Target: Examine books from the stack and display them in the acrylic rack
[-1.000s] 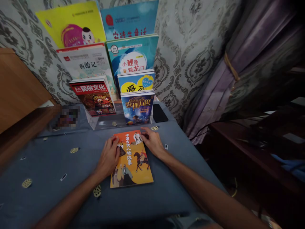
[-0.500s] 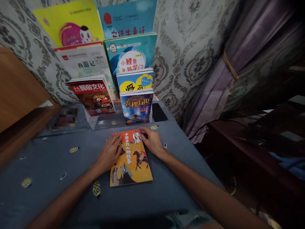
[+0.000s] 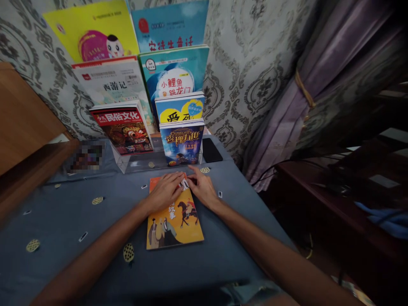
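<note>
An orange picture book (image 3: 177, 223) lies flat on the blue tablecloth (image 3: 79, 212) in front of me. My left hand (image 3: 165, 193) rests palm down on the book's upper half, fingers stretched out. My right hand (image 3: 202, 187) lies at the book's upper right corner, fingers extended and touching the cover's edge. The two hands nearly meet at the top of the cover. Neither hand holds anything.
A clear tiered stand (image 3: 140, 163) behind the book carries several upright books, the nearest a dark blue one (image 3: 182, 142) and a red one (image 3: 126, 127). A black phone (image 3: 212, 150) lies beside the stand. A wooden board (image 3: 22, 119) stands left, purple curtains (image 3: 318, 85) right.
My left hand has slid from the book's left edge rightward onto the top of the cover, close to my right hand. The book and my right hand have barely moved.
</note>
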A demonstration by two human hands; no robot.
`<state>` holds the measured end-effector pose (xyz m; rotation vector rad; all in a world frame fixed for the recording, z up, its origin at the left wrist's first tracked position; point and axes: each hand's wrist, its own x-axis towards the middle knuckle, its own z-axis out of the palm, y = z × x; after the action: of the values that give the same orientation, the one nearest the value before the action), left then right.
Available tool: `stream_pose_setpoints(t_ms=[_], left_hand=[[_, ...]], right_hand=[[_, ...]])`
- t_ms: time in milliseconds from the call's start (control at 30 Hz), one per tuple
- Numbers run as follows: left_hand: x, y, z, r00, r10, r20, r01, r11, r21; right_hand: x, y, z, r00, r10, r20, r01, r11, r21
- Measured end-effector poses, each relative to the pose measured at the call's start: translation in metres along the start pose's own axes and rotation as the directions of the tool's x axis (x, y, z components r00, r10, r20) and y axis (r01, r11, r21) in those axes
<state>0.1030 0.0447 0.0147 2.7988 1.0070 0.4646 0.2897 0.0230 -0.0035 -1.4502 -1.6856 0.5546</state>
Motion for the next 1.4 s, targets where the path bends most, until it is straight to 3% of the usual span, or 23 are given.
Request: stream_pose_setpoints(t_ms=[200,333,433,700,933,1400], left_hand=[[0.005,0.001,0.0,1.0,0.012,0.009,-0.012,1.0,0.014],[0.004,0.003,0.0,1.0,0.012,-0.008,-0.012,1.0,0.026],[0.004,0.004,0.0,1.0,0.017,-0.019,-0.017,0.999,0.031],[0.001,0.001,0.002,0.999,0.034,-0.027,-0.033,0.999,0.024],[-0.002,0.002,0.004,0.981,0.157,-0.117,-0.155,0.988,0.027],[-0.022,0.016,-0.003,0.95,0.301,-0.082,-0.303,0.953,-0.015]], right_hand=[[-0.001,0.004,0.002,0.999,-0.03,-0.027,0.03,1.0,-0.002],[-0.002,0.009,0.004,0.983,-0.16,-0.095,0.159,0.987,-0.014],[-0.001,0.013,0.004,0.974,-0.218,-0.064,0.217,0.976,-0.027],[0.003,0.016,0.003,0.981,-0.196,0.0,0.195,0.979,-0.056],[0.003,0.013,0.002,0.984,-0.177,0.035,0.18,0.979,-0.098],[0.003,0.005,-0.002,0.987,-0.145,0.066,0.152,0.98,-0.127]])
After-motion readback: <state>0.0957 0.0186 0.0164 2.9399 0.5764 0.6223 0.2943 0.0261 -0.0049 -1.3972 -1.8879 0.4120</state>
